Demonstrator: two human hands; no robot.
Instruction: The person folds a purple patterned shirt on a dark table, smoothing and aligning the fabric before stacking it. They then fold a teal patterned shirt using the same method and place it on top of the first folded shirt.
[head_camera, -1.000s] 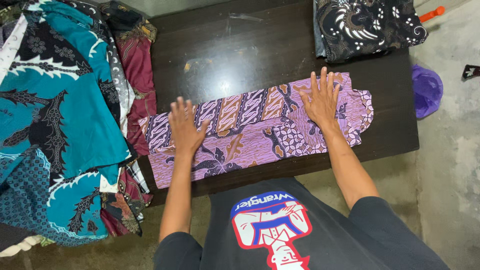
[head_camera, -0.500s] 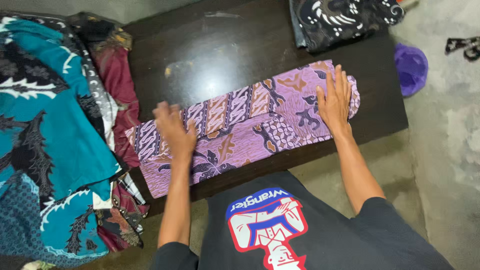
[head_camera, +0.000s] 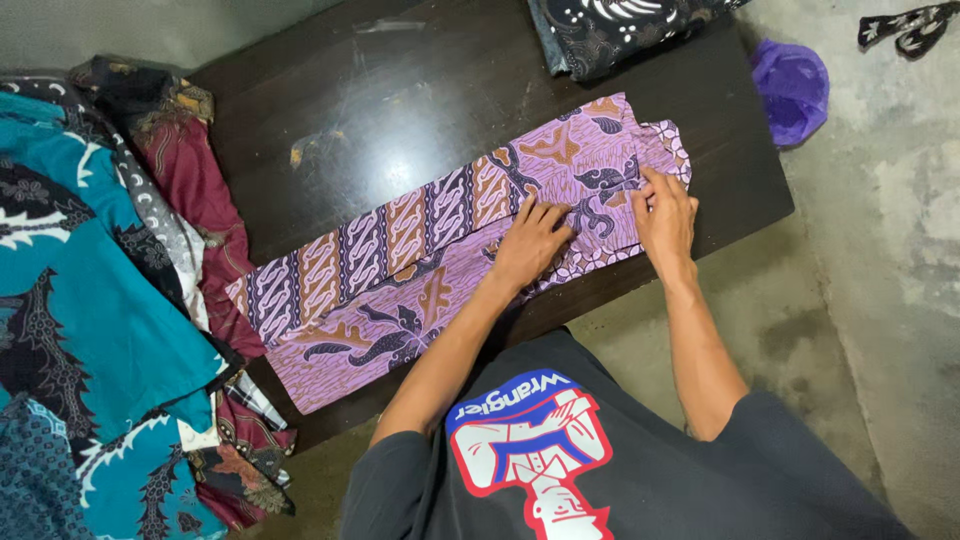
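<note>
A purple patterned batik garment (head_camera: 400, 260), folded into a long strip, lies slantwise across a dark wooden table (head_camera: 400, 110). My left hand (head_camera: 530, 243) rests flat on the strip right of its middle, fingers spread over the cloth. My right hand (head_camera: 665, 212) is at the strip's right end, with fingers curled onto the fabric's edge near the table's front edge. The two hands are close together, about a hand's width apart.
A heap of teal, maroon and dark patterned clothes (head_camera: 90, 300) covers the table's left side. A folded black patterned cloth (head_camera: 620, 25) lies at the far right corner. A purple plastic bag (head_camera: 792, 85) and a dark scrap (head_camera: 905, 25) lie on the concrete floor.
My left hand slid right along the strip from its left part to beside my right hand. My right hand curled onto the cloth's right end. The view shifted, so the cloth appears more slanted.
</note>
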